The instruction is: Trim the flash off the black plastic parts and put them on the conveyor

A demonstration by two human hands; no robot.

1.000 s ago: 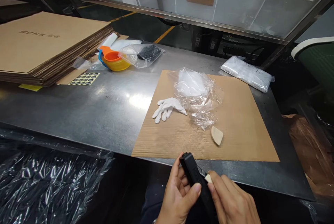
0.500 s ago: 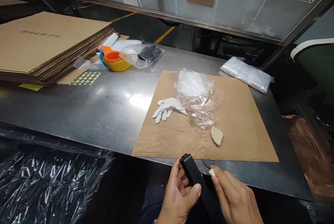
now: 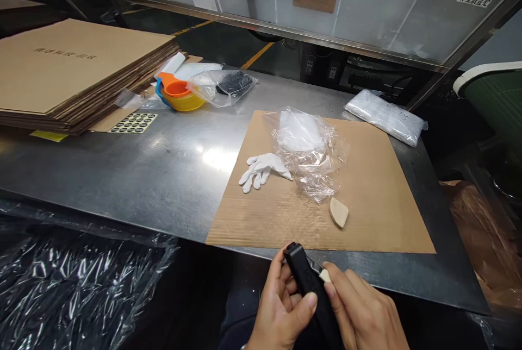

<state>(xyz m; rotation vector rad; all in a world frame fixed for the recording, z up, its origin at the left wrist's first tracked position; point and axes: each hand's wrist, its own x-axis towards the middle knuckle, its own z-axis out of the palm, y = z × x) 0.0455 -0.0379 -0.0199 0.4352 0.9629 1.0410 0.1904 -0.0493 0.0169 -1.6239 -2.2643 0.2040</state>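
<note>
My left hand [image 3: 281, 306] is wrapped round a long black plastic part [image 3: 305, 279], held tilted below the table's front edge. My right hand [image 3: 362, 304] pinches a small tool with a pale handle [image 3: 325, 275] and a thin metal blade, its tip at the right side of the black part. Beyond my hands, a wedge-shaped beige piece [image 3: 339, 213] lies on a cardboard sheet [image 3: 379, 192]. Also on the sheet are a white glove [image 3: 264, 169] and crumpled clear plastic bags [image 3: 302, 132] with something white inside.
A stack of cardboard [image 3: 81, 73] stands at the left, near orange, yellow and blue cups [image 3: 181, 97] and a sticker sheet [image 3: 134, 123]. A wrapped white packet [image 3: 385, 116] lies at the back right of the metal table [image 3: 163, 176]. Black plastic [image 3: 73, 285] hangs at front left.
My right hand has shifted slightly left, bringing the pale-handled tool closer against the black part. The black part has moved slightly to the right in my left hand.
</note>
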